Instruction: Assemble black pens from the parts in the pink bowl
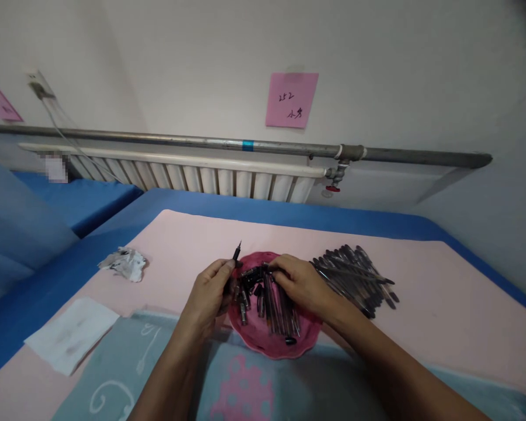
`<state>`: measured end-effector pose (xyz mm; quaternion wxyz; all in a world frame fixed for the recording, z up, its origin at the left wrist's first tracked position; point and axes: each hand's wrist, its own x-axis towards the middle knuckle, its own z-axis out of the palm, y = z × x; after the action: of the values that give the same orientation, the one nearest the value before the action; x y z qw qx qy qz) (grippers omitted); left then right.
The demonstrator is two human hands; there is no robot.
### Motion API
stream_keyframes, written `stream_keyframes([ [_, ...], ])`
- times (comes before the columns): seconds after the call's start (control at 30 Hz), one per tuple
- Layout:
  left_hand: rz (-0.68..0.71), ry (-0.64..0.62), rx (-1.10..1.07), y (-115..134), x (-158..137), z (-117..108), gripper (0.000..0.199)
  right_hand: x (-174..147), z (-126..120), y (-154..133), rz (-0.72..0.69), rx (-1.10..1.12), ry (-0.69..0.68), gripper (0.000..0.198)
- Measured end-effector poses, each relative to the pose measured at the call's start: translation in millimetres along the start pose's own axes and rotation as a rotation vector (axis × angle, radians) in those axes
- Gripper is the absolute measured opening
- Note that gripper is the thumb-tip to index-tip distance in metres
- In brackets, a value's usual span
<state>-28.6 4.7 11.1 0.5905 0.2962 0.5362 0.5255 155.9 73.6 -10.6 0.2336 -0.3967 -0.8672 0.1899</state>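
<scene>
So we had both hands working around a pink bowl (pixel 274 352) with a wavy rim, and we took it as the clock's centre. Our left hand (pixel 210 292) was up by the rim at nine to ten o'clock, thumb and fingers pinched firmly around a slim dark pen (pixel 236 253), its thin tip poking upward. Our right hand (pixel 300 282) reached in over the rim at about one, fingers curled down over the top ends of the clear pen barrels (pixel 281 310). Honestly, the view there was murky, so we couldn't tell if those fingers had actually gripped anything.

The barrels lay side by side inside the bowl, running from twelve toward five, and a jumble of dark caps (pixel 247 286) sat over in its ten o'clock part. One loose black cap (pixel 290 340) lay near five.

Between two and three, outside the bowl, we had a messy heap of dark pens (pixel 355 278) on the pink sheet (pixel 442 310). Off past nine was a crumpled, smudged tissue (pixel 127 263), and a stained white cloth or paper (pixel 72 333) lay a touch below nine. A teal blanket (pixel 118 362) was bunched along six, and a radiator (pixel 201 178) stood at eleven.
</scene>
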Motion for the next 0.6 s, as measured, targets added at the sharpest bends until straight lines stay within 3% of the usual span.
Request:
stream_keyframes([
  [0.23, 0.008, 0.008, -0.008, -3.0, 0.8, -0.5, 0.027, 1.5, 20.8, -19.0, -0.211, -0.202, -0.199, 0.016],
  [0.6, 0.003, 0.0, 0.0, -3.1, 0.7, 3.3, 0.029, 2.1, 31.0, -27.7, -0.145, -0.339, -0.239, 0.016],
])
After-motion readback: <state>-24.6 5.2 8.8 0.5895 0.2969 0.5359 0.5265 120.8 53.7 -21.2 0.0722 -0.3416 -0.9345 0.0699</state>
